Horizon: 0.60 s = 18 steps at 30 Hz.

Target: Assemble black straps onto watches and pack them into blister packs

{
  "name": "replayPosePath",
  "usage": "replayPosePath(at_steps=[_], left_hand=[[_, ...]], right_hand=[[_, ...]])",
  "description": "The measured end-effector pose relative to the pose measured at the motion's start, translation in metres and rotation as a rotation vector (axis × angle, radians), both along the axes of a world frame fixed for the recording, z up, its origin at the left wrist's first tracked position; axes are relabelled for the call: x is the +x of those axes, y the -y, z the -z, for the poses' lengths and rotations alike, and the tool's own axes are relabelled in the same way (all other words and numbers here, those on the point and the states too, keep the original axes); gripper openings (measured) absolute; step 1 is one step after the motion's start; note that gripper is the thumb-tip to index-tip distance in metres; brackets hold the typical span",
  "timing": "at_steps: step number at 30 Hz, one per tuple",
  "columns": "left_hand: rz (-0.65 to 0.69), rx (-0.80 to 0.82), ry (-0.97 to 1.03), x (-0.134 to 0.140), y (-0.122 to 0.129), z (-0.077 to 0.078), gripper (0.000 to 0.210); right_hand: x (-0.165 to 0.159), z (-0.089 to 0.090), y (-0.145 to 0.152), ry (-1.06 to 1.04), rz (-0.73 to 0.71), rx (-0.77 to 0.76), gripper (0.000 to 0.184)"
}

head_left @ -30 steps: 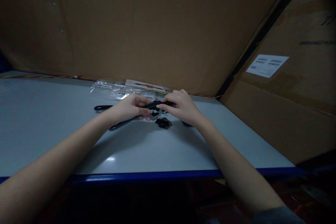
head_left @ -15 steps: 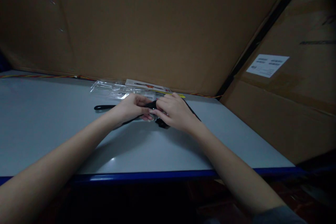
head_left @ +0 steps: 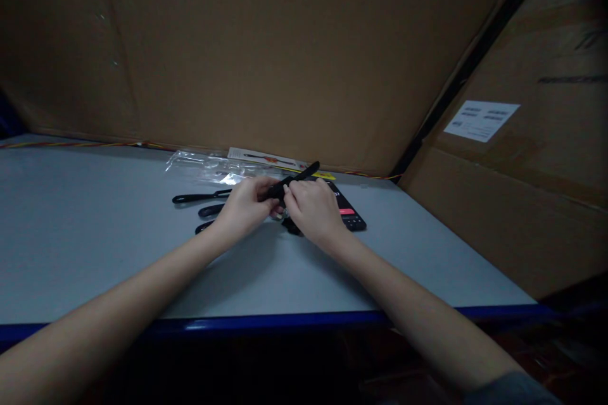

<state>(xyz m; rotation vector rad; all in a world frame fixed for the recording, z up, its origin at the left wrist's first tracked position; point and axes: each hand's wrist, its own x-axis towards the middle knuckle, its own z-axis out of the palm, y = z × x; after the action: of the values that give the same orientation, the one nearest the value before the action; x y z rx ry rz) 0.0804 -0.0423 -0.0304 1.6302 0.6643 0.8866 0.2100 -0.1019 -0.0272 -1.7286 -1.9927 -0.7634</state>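
Both hands meet over the middle of the table, closed on a slim black tool [head_left: 308, 171] whose rounded end points up to the right. My left hand [head_left: 243, 205] pinches it from the left, and my right hand [head_left: 314, 210] wraps it from the right. Fingers cover its middle, so its kind cannot be made out. A small shiny piece and a dark lump [head_left: 291, 226] show just below the fingers. Beside my left hand lie a black handle with a slot [head_left: 194, 199], a second black handle [head_left: 210, 210] and a third, partly covered handle [head_left: 203, 226].
Clear plastic packaging [head_left: 199, 166] and a printed card [head_left: 263, 157] lie at the back. A black printed card with a pink strip [head_left: 356, 220] lies right of my hands. Cardboard walls [head_left: 266, 50] stand behind and at right. A blue edge [head_left: 266, 321] borders the table's front.
The black tool is now tilted, its end rising above my right hand. My left hand has shifted slightly; more black handles and the black card have come into sight.
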Motion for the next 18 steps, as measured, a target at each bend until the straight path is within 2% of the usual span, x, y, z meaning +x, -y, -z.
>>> replayPosePath(at_steps=[4,6,8,10,11,13,15,18], left_hand=[[0.005,0.043,-0.042,-0.006,-0.004,-0.001,0.034],[0.0,0.146,-0.079,-0.013,-0.007,-0.007,0.035],[-0.028,0.405,-0.152,-0.021,-0.009,-0.013,0.035],[-0.051,0.724,-0.282,-0.029,-0.009,-0.018,0.036],[-0.043,0.875,-0.351,-0.031,-0.009,-0.02,0.038],[0.007,1.129,-0.464,-0.035,-0.008,-0.022,0.042],[0.042,1.295,-0.531,-0.036,-0.007,-0.023,0.046],[-0.026,1.329,-0.599,-0.04,-0.011,-0.028,0.049]], right_hand=[[0.007,-0.002,-0.005,-0.13,-0.073,-0.052,0.034],[0.014,-0.008,-0.005,-0.174,-0.155,-0.043,0.031],[0.023,-0.016,-0.004,-0.181,-0.212,0.056,0.024],[0.032,-0.023,-0.002,-0.144,-0.236,0.137,0.036],[0.036,-0.025,-0.001,-0.117,-0.248,0.138,0.042],[0.041,-0.026,-0.002,-0.052,-0.298,0.039,0.04],[0.043,-0.024,-0.004,-0.015,-0.351,-0.108,0.027],[0.043,-0.02,-0.008,-0.02,-0.342,-0.195,0.02]])
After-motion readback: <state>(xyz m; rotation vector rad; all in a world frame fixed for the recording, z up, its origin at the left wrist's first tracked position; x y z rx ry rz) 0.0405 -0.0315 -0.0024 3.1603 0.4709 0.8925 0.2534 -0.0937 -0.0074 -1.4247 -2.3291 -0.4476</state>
